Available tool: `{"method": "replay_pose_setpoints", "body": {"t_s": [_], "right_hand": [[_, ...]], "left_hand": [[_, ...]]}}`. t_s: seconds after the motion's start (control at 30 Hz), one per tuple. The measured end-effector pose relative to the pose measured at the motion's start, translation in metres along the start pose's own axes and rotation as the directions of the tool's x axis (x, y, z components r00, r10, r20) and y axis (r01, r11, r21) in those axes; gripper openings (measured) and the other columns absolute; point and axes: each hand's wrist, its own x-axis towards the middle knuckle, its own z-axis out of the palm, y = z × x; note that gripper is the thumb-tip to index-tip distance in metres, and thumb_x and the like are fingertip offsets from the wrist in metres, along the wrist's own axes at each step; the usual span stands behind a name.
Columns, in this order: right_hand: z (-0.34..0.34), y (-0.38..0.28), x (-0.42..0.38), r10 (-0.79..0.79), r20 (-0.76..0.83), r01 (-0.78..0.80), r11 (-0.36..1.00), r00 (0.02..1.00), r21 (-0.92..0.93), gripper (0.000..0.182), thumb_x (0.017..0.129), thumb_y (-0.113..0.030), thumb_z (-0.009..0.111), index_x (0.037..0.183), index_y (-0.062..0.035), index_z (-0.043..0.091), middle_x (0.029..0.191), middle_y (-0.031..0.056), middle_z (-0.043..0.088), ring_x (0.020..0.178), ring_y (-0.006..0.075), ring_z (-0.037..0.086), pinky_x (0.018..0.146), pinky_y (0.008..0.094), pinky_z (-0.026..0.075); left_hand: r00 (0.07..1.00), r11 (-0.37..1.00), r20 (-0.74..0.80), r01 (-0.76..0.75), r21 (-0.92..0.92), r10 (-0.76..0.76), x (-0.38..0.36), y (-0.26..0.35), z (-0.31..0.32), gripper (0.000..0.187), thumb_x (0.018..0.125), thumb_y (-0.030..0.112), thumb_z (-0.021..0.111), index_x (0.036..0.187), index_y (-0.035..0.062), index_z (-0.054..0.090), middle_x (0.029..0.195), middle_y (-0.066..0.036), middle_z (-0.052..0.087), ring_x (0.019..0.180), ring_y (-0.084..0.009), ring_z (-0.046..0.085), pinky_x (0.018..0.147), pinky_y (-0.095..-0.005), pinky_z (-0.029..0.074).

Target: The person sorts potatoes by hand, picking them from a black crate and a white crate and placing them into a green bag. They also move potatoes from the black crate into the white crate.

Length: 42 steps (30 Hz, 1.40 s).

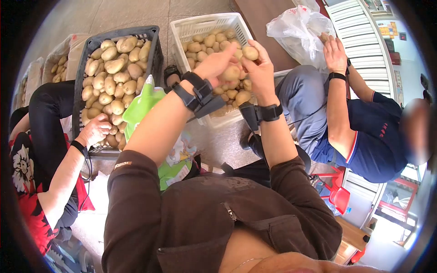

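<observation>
My left hand [215, 64] is over the white plastic crate [180, 28], its fingers closed round a slightly blurred potato [231, 73]. Beside it, my right hand [261, 72] grips another potato [250, 53] between thumb and fingers. The two hands are close together, above many loose potatoes [209, 41] in that crate. Part of the crate's contents is hidden behind my hands and wrists. Black straps with small devices are on both of my wrists.
Left stands a black crate [157, 54] full of potatoes, with a co-worker's hand [94, 131] on them. A green plastic item [141, 104] lies against it. At right, another person's hands [334, 53] are at a clear plastic bag [300, 34]. A red stool [339, 198] stands behind.
</observation>
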Motion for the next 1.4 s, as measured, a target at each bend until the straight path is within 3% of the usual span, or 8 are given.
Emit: {"method": "replay_pose_setpoints", "body": {"t_s": [0.1,0.27,0.33,0.47,0.5,0.93,1.17,1.4], "right_hand": [[-0.003,0.004,-0.006,-0.295,0.115,0.316,0.853,0.949,-0.416,0.046,0.081,0.008,0.041,0.126,-0.0019,0.041,0.117,0.0116,0.051,0.101,0.0143,0.051,0.08,0.0247,0.043],[0.002,0.021,-0.041,-0.282,0.001,0.272,0.925,0.96,-0.265,0.039,0.085,0.002,0.039,0.124,0.0028,0.039,0.116,0.0135,0.051,0.105,0.0203,0.051,0.088,0.0298,0.04],[0.0,0.065,-0.052,-0.182,-0.127,0.129,0.93,0.975,-0.344,0.033,0.088,-0.005,0.043,0.12,0.0033,0.041,0.111,0.0145,0.053,0.101,0.0198,0.053,0.088,0.0303,0.04],[0.013,0.174,-0.106,-0.01,0.201,0.177,0.515,0.98,-0.839,0.03,0.082,-0.021,0.05,0.104,-0.0005,0.049,0.087,0.0245,0.058,0.08,0.0381,0.056,0.069,0.0435,0.044],[0.033,0.141,-0.116,0.351,0.109,-0.001,0.299,0.93,-0.954,0.028,0.084,-0.03,0.047,0.095,-0.0061,0.052,0.082,0.0234,0.059,0.076,0.0401,0.056,0.067,0.0468,0.043],[0.033,0.152,-0.112,0.235,-0.005,-0.07,0.27,0.972,-0.96,0.034,0.085,-0.038,0.04,0.085,-0.0082,0.056,0.084,0.0194,0.06,0.073,0.0367,0.059,0.067,0.0465,0.046],[0.026,0.172,-0.112,0.103,-0.005,-0.035,0.289,0.995,-0.957,0.035,0.084,-0.037,0.041,0.08,-0.0073,0.059,0.074,0.0188,0.062,0.072,0.0355,0.06,0.074,0.0467,0.043],[0.027,0.17,-0.114,0.168,-0.019,-0.069,0.303,0.986,-0.951,0.036,0.084,-0.037,0.041,0.079,-0.0073,0.061,0.075,0.0191,0.062,0.072,0.0354,0.06,0.069,0.0456,0.045]], "left_hand": [[0.98,0.993,0.187,-0.084,0.083,0.067,-0.011,-0.001,0.009,0.04,0.085,0.047,0.048,0.099,0.0086,0.049,0.071,-0.005,0.058,0.054,-0.0153,0.058,0.034,-0.0251,0.041],[0.935,0.977,0.285,-0.196,-0.086,0.213,0.011,-0.01,-0.012,0.029,0.09,0.036,0.045,0.1,0.0091,0.05,0.078,-0.006,0.059,0.061,-0.0152,0.059,0.039,-0.0244,0.042],[0.953,0.971,0.198,-0.212,-0.106,0.23,0.015,-0.004,-0.016,0.032,0.09,0.04,0.041,0.094,0.009,0.05,0.075,-0.006,0.058,0.063,-0.0181,0.061,0.042,-0.028,0.045],[0.92,0.92,0.224,-0.248,-0.303,0.322,0.023,-0.001,-0.028,0.034,0.087,0.038,0.048,0.09,0.0045,0.044,0.074,-0.012,0.053,0.063,-0.03,0.061,0.043,-0.0379,0.048],[0.925,0.917,0.193,-0.262,-0.301,0.328,0.018,0.002,-0.026,0.034,0.088,0.037,0.048,0.089,0.0038,0.043,0.072,-0.013,0.052,0.063,-0.0312,0.061,0.042,-0.0385,0.046],[0.7,0.611,-0.076,-0.666,-0.428,0.71,-0.058,0.053,-0.074,0.032,0.092,0.035,0.039,0.1,0.006,0.046,0.086,-0.01,0.057,0.077,-0.0224,0.056,0.058,-0.0331,0.047],[0.719,0.814,-0.409,-0.57,0.114,0.561,-0.171,0.031,-0.214,0.034,0.091,0.038,0.04,0.105,0.0074,0.049,0.088,-0.009,0.058,0.076,-0.0199,0.057,0.059,-0.0331,0.049],[0.55,0.944,-0.831,-0.311,-0.112,0.083,-0.206,-0.077,-0.326,0.032,0.092,0.03,0.038,0.103,0.0017,0.05,0.086,-0.012,0.059,0.066,-0.0225,0.059,0.047,-0.0325,0.049]]}}
